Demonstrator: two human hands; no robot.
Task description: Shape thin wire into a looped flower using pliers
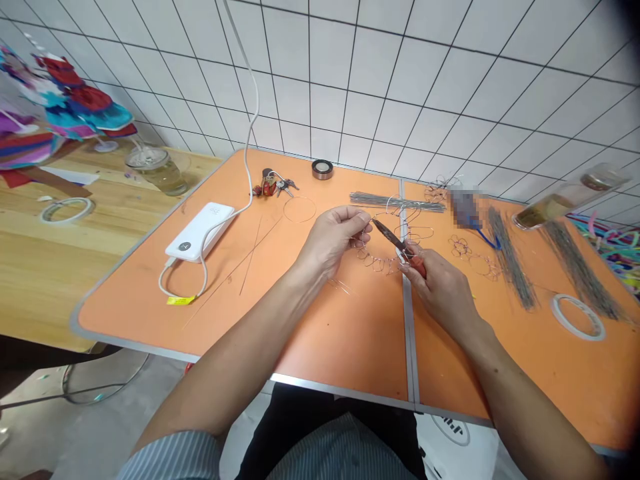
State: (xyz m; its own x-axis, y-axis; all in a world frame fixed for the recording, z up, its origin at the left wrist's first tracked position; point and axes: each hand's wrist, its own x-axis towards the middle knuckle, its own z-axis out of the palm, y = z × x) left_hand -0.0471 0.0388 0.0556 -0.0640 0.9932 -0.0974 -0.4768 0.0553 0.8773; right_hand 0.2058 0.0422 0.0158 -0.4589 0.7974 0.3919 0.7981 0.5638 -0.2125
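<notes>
Wire ring (374,265) of small copper-coloured loops is held above the centre seam of the orange desk (320,347), pinched between the thumb and fingers of the left hand (330,240), while the right hand (443,290) closes around red-handled pliers (400,243) with their nose at the ring. Bundle of straight wires (397,202) lies just beyond the hands, loose wire flowers (463,248) sit to the right, and a white power bank (200,231) and keys (273,183) lie toward the left.
</notes>
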